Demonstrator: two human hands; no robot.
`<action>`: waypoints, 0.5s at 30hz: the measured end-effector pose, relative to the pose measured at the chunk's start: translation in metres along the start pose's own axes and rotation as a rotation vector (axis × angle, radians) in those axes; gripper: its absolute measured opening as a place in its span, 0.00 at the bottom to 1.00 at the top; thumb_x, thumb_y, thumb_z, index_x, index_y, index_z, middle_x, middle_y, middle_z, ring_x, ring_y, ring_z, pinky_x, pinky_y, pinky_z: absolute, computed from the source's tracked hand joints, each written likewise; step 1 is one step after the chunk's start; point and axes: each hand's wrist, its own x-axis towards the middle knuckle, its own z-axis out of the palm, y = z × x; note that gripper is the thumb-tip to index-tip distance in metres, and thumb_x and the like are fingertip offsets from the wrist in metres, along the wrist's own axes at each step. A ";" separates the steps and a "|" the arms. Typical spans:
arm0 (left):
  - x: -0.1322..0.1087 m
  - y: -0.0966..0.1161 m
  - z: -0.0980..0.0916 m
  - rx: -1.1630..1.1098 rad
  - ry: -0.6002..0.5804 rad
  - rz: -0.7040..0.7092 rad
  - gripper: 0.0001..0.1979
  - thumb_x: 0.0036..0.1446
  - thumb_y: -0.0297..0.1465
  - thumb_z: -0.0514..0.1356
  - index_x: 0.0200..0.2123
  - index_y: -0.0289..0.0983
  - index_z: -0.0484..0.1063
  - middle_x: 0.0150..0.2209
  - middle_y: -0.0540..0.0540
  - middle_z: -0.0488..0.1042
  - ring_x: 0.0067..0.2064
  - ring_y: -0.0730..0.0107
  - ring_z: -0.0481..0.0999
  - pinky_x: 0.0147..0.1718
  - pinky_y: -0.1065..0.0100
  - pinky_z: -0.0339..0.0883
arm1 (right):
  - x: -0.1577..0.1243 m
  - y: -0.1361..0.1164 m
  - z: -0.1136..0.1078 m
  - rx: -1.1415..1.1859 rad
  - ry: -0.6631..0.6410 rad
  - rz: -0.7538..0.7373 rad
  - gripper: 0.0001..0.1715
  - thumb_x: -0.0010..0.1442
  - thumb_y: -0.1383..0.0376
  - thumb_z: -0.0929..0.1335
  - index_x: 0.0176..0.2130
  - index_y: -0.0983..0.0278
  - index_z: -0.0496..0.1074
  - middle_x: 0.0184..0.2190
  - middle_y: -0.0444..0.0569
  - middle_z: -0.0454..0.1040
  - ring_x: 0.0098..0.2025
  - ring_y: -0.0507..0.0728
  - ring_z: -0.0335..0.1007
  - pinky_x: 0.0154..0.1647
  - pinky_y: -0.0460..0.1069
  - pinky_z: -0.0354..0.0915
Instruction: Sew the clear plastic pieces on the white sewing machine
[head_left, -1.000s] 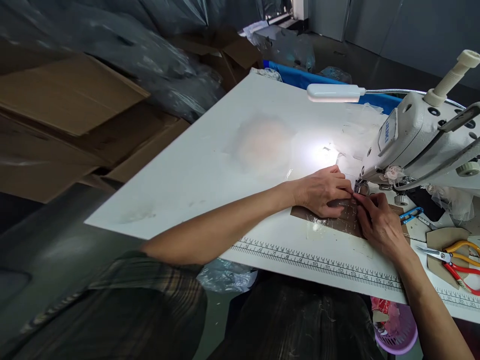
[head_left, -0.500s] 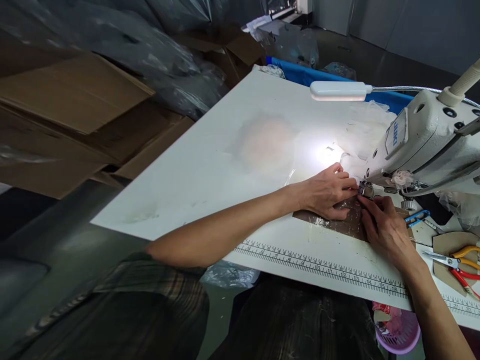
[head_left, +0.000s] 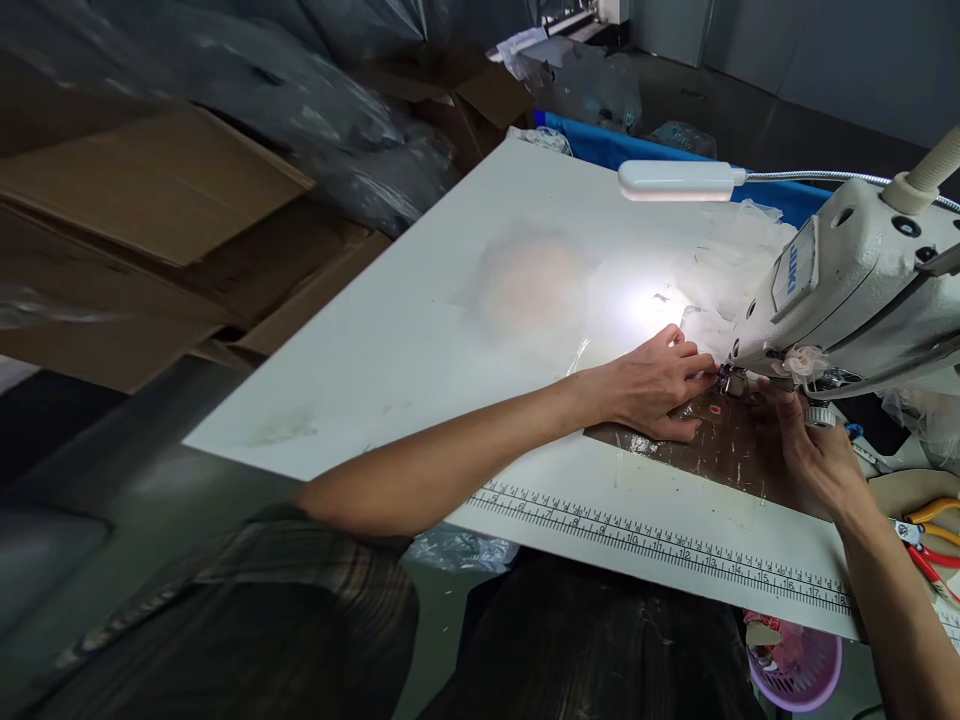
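Note:
My left hand (head_left: 660, 385) rests on the table just left of the presser foot (head_left: 729, 380) of a white sewing machine (head_left: 847, 270). Its fingers are drawn together at the foot, and what they pinch is too small to make out. Sheer white fabric (head_left: 709, 325) lies behind those fingertips. My right hand (head_left: 817, 450) reaches in under the machine head, to the right of the foot. Its fingers are curled and partly hidden, so anything in them cannot be made out. A brown, shiny plate (head_left: 720, 450) with a small red mark lies beneath both hands.
A white lamp (head_left: 679, 181) lights the table (head_left: 420, 330). A printed ruler strip (head_left: 637, 530) runs along the front edge. Orange- and red-handled tools (head_left: 930, 530) lie at the right. A purple basket (head_left: 802, 680) stands below; cardboard boxes (head_left: 150, 190) are at the left.
My right hand has moved right and slightly up, from in front of the presser foot to under the machine head, uncovering more of the brown plate. My left hand has stayed nearly still.

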 end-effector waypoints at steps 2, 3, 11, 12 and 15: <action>0.000 0.000 0.000 0.005 -0.014 -0.006 0.24 0.60 0.44 0.54 0.50 0.33 0.74 0.48 0.37 0.73 0.40 0.58 0.70 0.44 0.56 0.57 | -0.008 0.004 0.001 -0.003 0.012 -0.010 0.32 0.66 0.42 0.58 0.48 0.64 0.73 0.40 0.57 0.78 0.41 0.63 0.76 0.39 0.58 0.74; 0.000 0.000 0.000 0.004 -0.013 -0.010 0.24 0.61 0.44 0.54 0.50 0.33 0.74 0.49 0.37 0.73 0.40 0.58 0.70 0.44 0.56 0.57 | -0.014 0.005 0.002 -0.018 0.015 -0.019 0.31 0.66 0.43 0.58 0.48 0.63 0.73 0.40 0.56 0.78 0.41 0.62 0.76 0.40 0.58 0.73; 0.001 -0.004 0.009 -0.064 0.053 -0.064 0.21 0.62 0.40 0.54 0.51 0.34 0.73 0.50 0.38 0.74 0.43 0.58 0.72 0.44 0.57 0.59 | -0.050 0.017 0.022 -0.257 0.171 -0.326 0.24 0.68 0.55 0.61 0.56 0.63 0.69 0.51 0.60 0.68 0.56 0.64 0.67 0.53 0.62 0.70; 0.001 -0.005 0.009 -0.077 0.053 -0.070 0.21 0.62 0.40 0.54 0.52 0.34 0.73 0.50 0.38 0.74 0.43 0.58 0.72 0.44 0.57 0.59 | -0.052 0.018 0.024 -0.276 0.192 -0.367 0.22 0.68 0.57 0.61 0.57 0.63 0.68 0.52 0.61 0.67 0.57 0.63 0.66 0.54 0.62 0.70; 0.002 -0.011 0.011 -0.137 0.057 -0.087 0.20 0.61 0.39 0.54 0.52 0.35 0.73 0.50 0.38 0.74 0.44 0.59 0.74 0.46 0.56 0.61 | -0.054 0.020 0.029 -0.289 0.216 -0.439 0.20 0.67 0.65 0.63 0.57 0.62 0.68 0.52 0.60 0.66 0.56 0.62 0.68 0.54 0.62 0.71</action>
